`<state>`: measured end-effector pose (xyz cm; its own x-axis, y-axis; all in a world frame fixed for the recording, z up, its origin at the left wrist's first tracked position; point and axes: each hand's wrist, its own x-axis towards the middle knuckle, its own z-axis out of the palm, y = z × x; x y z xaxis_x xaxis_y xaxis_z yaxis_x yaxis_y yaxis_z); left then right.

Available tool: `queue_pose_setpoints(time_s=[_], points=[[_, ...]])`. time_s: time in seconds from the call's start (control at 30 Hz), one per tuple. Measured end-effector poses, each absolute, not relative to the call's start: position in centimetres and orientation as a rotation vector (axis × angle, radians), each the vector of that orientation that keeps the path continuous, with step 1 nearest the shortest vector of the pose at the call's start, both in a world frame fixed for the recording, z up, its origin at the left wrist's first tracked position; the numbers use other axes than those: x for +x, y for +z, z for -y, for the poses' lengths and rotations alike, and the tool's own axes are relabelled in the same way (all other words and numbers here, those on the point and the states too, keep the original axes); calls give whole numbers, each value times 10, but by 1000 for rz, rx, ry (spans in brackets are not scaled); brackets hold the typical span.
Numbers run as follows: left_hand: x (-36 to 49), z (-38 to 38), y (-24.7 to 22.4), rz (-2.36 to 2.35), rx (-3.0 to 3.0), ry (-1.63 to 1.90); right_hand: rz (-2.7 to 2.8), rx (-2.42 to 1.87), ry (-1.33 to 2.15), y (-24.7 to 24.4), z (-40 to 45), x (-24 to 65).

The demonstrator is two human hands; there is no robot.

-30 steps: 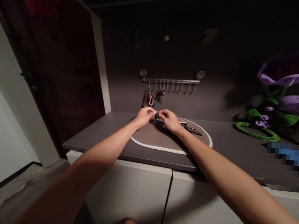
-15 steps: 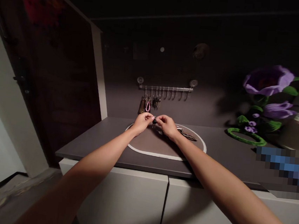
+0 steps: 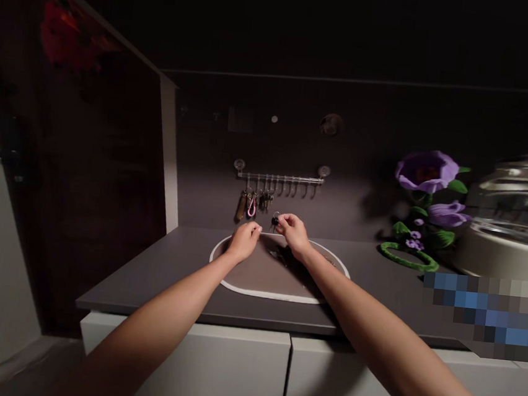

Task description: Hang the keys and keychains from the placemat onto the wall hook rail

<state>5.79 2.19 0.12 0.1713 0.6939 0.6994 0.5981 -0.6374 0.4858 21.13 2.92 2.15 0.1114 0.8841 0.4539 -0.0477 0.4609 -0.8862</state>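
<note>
My right hand (image 3: pixel 294 233) pinches a small bunch of keys (image 3: pixel 275 221) with a black piece and a metal ring, held up over the mat. Just left of it, my left hand (image 3: pixel 243 241) has its fingers curled together; nothing shows in them, and it is apart from the keys. Behind both hands a clear hook rail (image 3: pixel 281 178) is fixed to the wall. From its left hooks hang a brown key pouch (image 3: pixel 241 207), a pink carabiner (image 3: pixel 251 208) and more keys (image 3: pixel 266 200). Dark and metal items (image 3: pixel 278 253) lie on the mat, partly hidden by my right hand.
An oval mat with a white rim (image 3: pixel 255 294) lies on the grey counter (image 3: pixel 153 281). To the right stand purple artificial flowers (image 3: pixel 427 173) with a green ring base, and a white, clear-topped appliance (image 3: pixel 512 240). White cabinet doors (image 3: pixel 210 367) are below; a dark door is left.
My left hand has come away from the keys, moving a little left. The keys stay in my right hand, now raised closer to the rail. The view has tilted upward and shifted right.
</note>
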Motion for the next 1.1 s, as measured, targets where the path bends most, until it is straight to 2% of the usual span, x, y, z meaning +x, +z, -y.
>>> queue_pose_setpoints(time_s=[0.53, 1.1], points=[[64, -22, -3, -1369, 2581, 1275, 1073, -895, 754, 89, -74, 200], [65, -22, -1, -1370, 2635, 1216, 1023, -1031, 701, 81, -109, 198]])
